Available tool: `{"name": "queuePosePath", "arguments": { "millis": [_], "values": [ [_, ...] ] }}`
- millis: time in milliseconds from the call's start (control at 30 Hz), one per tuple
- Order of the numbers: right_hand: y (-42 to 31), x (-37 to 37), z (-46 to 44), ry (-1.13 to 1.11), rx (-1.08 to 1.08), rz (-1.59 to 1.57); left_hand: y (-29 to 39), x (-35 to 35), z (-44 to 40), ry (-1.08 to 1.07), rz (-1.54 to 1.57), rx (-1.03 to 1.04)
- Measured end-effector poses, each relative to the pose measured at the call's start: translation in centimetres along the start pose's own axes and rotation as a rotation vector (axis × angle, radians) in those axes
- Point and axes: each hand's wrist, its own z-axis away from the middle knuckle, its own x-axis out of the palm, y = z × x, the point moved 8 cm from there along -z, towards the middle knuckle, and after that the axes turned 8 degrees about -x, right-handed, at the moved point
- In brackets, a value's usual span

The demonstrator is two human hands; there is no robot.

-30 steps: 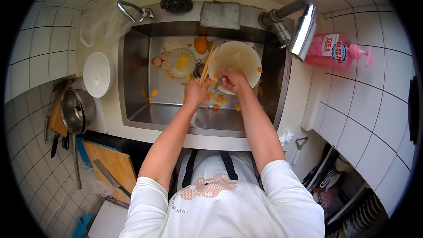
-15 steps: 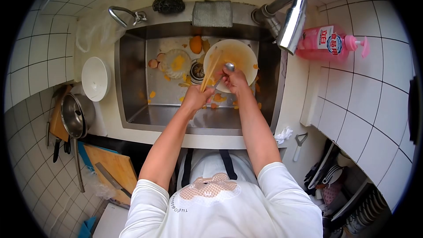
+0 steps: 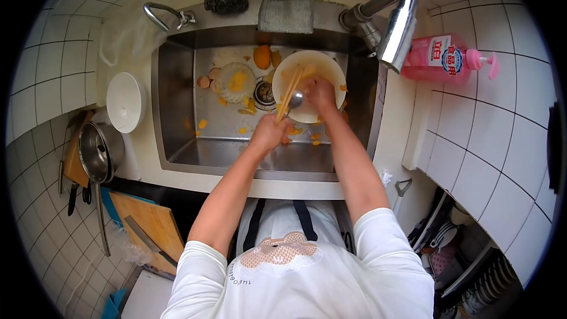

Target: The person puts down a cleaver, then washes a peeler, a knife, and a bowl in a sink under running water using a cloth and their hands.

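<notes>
My left hand (image 3: 270, 132) is closed round a pair of wooden chopsticks (image 3: 294, 84) and a metal spoon (image 3: 296, 100), which reach up over a large white bowl (image 3: 309, 60). The bowl stands in the sink and holds cloudy, orange-tinted liquid. My right hand (image 3: 319, 93) is down inside the bowl, right of the spoon. Its fingertips are hard to make out there, so I cannot see whether they grip anything. Left of the drain (image 3: 265, 93) lies a clear ribbed dish (image 3: 235, 82) with something yellow in it. Beside it are eggshells (image 3: 204, 81).
Orange peel (image 3: 262, 57) and scraps lie about the sink (image 3: 224, 152). The tap (image 3: 397, 29) overhangs the back right corner, near a pink soap bottle (image 3: 440, 59). A white bowl (image 3: 126, 103) stands on the left counter. A grey cloth (image 3: 286, 15) and dark scrubber (image 3: 225, 2) lie behind.
My right hand has let go of the spoon and moved right, down into the bowl. The chopsticks and spoon in my left hand have shifted slightly.
</notes>
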Motion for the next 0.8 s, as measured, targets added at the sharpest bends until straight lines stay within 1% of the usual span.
{"name": "queuePosePath", "arguments": {
  "millis": [33,67,100,133,167,200,233,267,300,333,400,433,467,500,533,567,600,633,667,700,767,800],
  "values": [
    [0.0,-0.4,0.2,-0.001,0.002,0.000,-0.4,-0.7,-0.2,0.060,0.025,0.008],
    [-0.1,-0.2,0.7,-0.114,-0.004,0.256,-0.8,-1.4,-0.3,0.121,0.050,0.018],
    [0.0,-0.4,1.3,-0.224,-0.009,0.514,-1.1,-1.6,-0.6,0.117,0.052,0.020],
    [-1.2,-2.1,2.2,-0.219,-0.010,0.521,-1.0,-2.6,-0.9,0.220,0.015,0.065],
    [-4.0,-4.2,3.6,-0.206,-0.127,0.609,-1.0,-3.6,-1.3,0.324,-0.020,0.108],
    [-5.7,-5.4,4.6,-0.196,-0.245,0.697,-2.1,-3.9,-2.6,0.323,-0.012,0.108],
    [-4.8,-5.9,4.7,-0.198,-0.244,0.704,-2.9,-4.4,-4.0,0.381,-0.022,0.199],
    [-4.5,-5.9,5.0,-0.174,-0.404,0.920,-2.9,-4.7,-4.5,0.437,-0.034,0.290],
    [-4.2,-5.2,5.4,-0.146,-0.568,1.134,-2.8,-4.6,-4.7,0.434,-0.029,0.291],
    [-3.0,-4.5,5.7,-0.145,-0.568,1.141,-2.8,-4.7,-4.9,0.464,-0.025,0.267],
    [-1.9,-1.2,7.6,-0.319,-0.743,0.910,-2.7,-4.6,-5.4,0.494,-0.012,0.237],
    [-2.3,-0.3,7.7,-0.327,-0.745,0.912,-3.0,-4.6,-5.6,0.511,0.073,0.210],
    [-2.4,1.2,7.7,-0.417,-0.683,0.796,-3.4,-4.8,-5.9,0.529,0.156,0.181],
    [-2.6,2.9,7.8,-0.504,-0.617,0.676,-3.7,-4.7,-6.1,0.533,0.159,0.173],
    [-3.3,4.2,7.8,-0.510,-0.619,0.673,-3.4,-4.6,-6.4,0.527,0.164,0.229],
    [-4.4,4.7,7.3,-0.417,-0.598,0.541,-3.1,-4.4,-6.6,0.518,0.168,0.288],
    [-5.4,4.7,6.8,-0.322,-0.576,0.411,-2.9,-4.1,-6.8,0.520,0.171,0.286],
    [-6.4,5.0,6.2,-0.325,-0.576,0.412,-2.9,-3.6,-7.1,0.466,0.264,0.271],
    [-7.3,5.0,4.9,-0.309,-0.547,0.510,-3.0,-3.2,-7.4,0.411,0.358,0.256],
    [-8.0,4.7,3.5,-0.292,-0.516,0.609,-3.0,-3.0,-7.6,0.411,0.361,0.255],
    [-9.7,4.6,1.1,-0.357,-0.754,0.838,-2.9,-3.1,-7.7,0.523,0.203,0.236],
    [-9.8,4.3,-0.5,-0.360,-0.757,0.841,-2.9,-3.1,-7.8,0.524,0.208,0.236]
  ]
}}
